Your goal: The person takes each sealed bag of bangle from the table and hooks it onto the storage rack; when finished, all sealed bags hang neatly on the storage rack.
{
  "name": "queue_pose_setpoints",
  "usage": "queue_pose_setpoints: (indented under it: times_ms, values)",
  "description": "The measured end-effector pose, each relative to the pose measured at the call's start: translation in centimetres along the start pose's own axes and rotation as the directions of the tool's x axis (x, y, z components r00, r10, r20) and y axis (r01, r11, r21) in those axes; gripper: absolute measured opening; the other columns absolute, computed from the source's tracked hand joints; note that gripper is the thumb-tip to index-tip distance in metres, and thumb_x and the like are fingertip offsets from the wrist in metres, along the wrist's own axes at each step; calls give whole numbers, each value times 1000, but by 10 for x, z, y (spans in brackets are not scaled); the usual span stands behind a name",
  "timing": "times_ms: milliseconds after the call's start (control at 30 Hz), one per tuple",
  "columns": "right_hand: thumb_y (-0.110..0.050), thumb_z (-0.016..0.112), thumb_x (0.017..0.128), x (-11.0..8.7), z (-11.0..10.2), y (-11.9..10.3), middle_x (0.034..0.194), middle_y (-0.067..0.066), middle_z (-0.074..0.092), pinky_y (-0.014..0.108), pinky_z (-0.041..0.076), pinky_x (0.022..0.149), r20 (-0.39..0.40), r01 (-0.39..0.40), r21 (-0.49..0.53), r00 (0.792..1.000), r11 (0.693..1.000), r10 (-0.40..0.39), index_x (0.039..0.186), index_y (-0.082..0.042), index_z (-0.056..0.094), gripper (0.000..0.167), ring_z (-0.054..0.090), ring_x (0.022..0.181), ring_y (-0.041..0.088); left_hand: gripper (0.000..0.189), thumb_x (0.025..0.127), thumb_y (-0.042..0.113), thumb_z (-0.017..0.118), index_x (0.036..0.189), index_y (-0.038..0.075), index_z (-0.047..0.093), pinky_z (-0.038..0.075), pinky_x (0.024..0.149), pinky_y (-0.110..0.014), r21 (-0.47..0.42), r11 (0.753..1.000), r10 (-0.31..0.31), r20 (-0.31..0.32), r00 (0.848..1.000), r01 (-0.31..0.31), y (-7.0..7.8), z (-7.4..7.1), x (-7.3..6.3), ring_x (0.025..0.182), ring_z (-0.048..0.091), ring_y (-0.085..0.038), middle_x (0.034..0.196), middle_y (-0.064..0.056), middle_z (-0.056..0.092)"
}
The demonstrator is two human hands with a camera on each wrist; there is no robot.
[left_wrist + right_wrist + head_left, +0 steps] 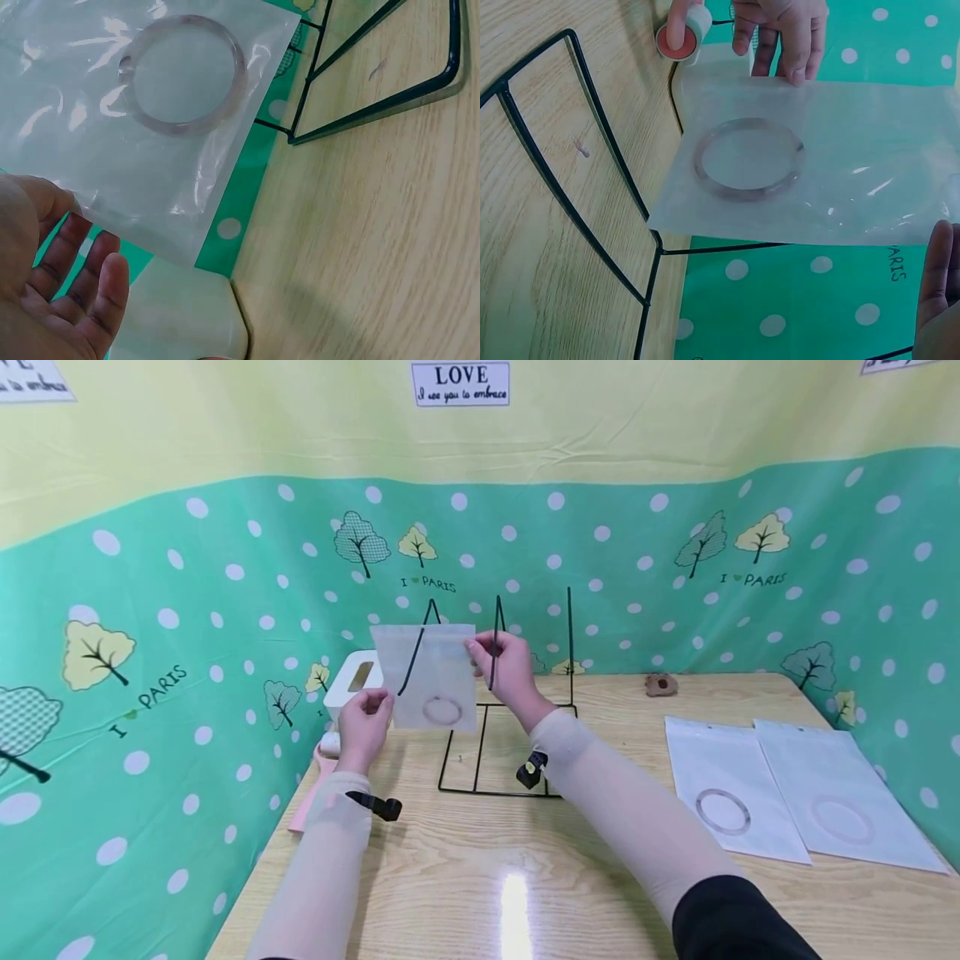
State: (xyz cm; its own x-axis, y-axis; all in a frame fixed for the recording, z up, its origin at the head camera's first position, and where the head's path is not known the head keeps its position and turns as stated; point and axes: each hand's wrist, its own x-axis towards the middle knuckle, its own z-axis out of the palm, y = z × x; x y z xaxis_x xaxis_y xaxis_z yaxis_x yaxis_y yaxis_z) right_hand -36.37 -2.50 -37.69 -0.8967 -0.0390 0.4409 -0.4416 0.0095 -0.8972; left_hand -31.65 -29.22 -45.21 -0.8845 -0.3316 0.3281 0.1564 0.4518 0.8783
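A clear-fronted white plastic bag (427, 664) with a pinkish-grey bangle (442, 710) inside stands upright before me. My left hand (362, 727) pinches its left edge between thumb and forefinger, the other fingers loosely bent. At the bag's upper right edge, my right hand (512, 667) pinches it with thumb and fingertips. A black wire rack (480, 747) stands around it; one slanting wire crosses in front of the bag, another in front of my right hand. In the left wrist view the bangle (238, 75) shows through the plastic near one end of the bag.
Two more white bags, one (675, 760) and another (862, 768), lie at the right, each with a bangle. A white box (348, 681) and a pink roller-like object (318, 785) stand left. A small brown object (661, 685) sits at the table's back edge.
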Motion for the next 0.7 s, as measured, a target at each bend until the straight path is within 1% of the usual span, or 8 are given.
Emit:
queue_pose_setpoints:
  times_ms: [33, 100, 200, 267, 333, 467, 567, 700]
  values:
    - [-24, 75, 100, 1, 0, 0, 85, 10, 70, 35, 61, 64, 1, -4, -2, 1000, 1000, 4, 102, -5, 77, 19, 69, 69, 22, 22, 103, 26, 69, 114, 7, 74, 50, 85, -36, -1, 1000, 5, -3, 1000, -5, 0, 1, 1, 96, 62, -24, 104, -10, 70]
    - [-25, 75, 100, 2, 0, 0, 86, 10, 70, 40, 62, 66, 2, -12, -5, 1000, 1000, 12, 103, -6, 77, 19, 69, 69, 23, 22, 102, 25, 70, 114, 7, 74, 50, 84, -34, -6, 1000, 9, -7, 1000, -9, 1, 2, 4, 95, 62, -23, 103, -10, 70]
    - [-26, 75, 100, 4, -1, -1, 85, 11, 70, 50, 61, 69, -3, -25, -4, 1000, 1000, 25, 102, -7, 77, 19, 69, 67, 25, 22, 101, 23, 71, 113, 5, 74, 50, 83, -33, -27, 999, 19, -16, 1000, -19, 1, 4, 7, 93, 62, -23, 102, -11, 70]
    - [-26, 76, 99, 5, -1, -1, 85, 11, 70, 52, 61, 70, -9, -32, -6, 999, 999, 32, 102, -7, 77, 19, 69, 67, 25, 21, 101, 22, 71, 112, 5, 74, 49, 82, -32, -37, 999, 15, -20, 1000, -15, 1, 6, 9, 93, 62, -23, 102, -11, 71]
    - [-26, 76, 99, 7, 0, 0, 85, 11, 70, 49, 62, 69, -13, -31, -8, 999, 999, 31, 102, -7, 77, 19, 69, 68, 25, 20, 100, 21, 72, 112, 5, 75, 49, 81, -32, -43, 999, 6, -24, 1000, -7, 2, 7, 11, 92, 62, -23, 102, -12, 71]
    - [-26, 76, 99, 9, 1, 0, 87, 10, 70, 36, 62, 65, -19, -30, -15, 999, 999, 30, 102, -8, 77, 18, 70, 71, 24, 20, 99, 20, 72, 113, 5, 75, 49, 83, -31, -35, 999, -20, -25, 999, 20, 4, 9, 15, 94, 63, -22, 103, -12, 72]
    - [-26, 76, 99, 11, 1, 0, 87, 10, 70, 34, 62, 64, -28, -25, -17, 999, 1000, 25, 102, -8, 77, 18, 70, 71, 24, 19, 99, 17, 72, 113, 4, 74, 50, 86, -33, -32, 999, -31, -19, 999, 30, 6, 11, 18, 97, 64, -24, 105, -13, 72]
    - [-24, 76, 99, 13, 0, 1, 87, 10, 70, 35, 62, 65, -41, -5, -17, 999, 1000, 4, 101, -7, 76, 17, 70, 72, 24, 19, 100, 15, 71, 114, 3, 74, 51, 87, -34, -13, 999, -40, -8, 999, 40, 9, 12, 21, 99, 65, -26, 108, -14, 72]
